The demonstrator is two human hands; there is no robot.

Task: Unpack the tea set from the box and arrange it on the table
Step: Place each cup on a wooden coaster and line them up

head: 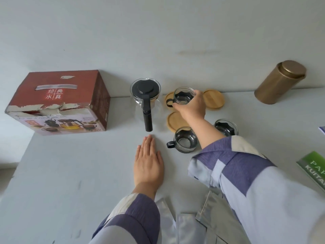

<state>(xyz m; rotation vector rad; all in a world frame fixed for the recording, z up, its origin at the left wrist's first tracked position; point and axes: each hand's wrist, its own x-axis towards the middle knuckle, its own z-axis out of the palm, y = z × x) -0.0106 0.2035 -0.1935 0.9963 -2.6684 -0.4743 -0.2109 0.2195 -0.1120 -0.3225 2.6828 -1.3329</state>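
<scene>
Head view: a glass cup (183, 98) is grasped at the rim by the right hand (190, 105), over a wooden coaster (169, 99) near the tabletop's far edge. Left hand (148, 162) is laid flat, fingers released. Teapot (145, 95) stands beside the box (58, 103).

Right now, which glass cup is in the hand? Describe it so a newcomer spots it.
Start at the glass teapot with the black lid. Just right of it, the right hand grips a glass cup over a wooden coaster. The other two cups sit nearer, untouched, on the bare table.
</scene>
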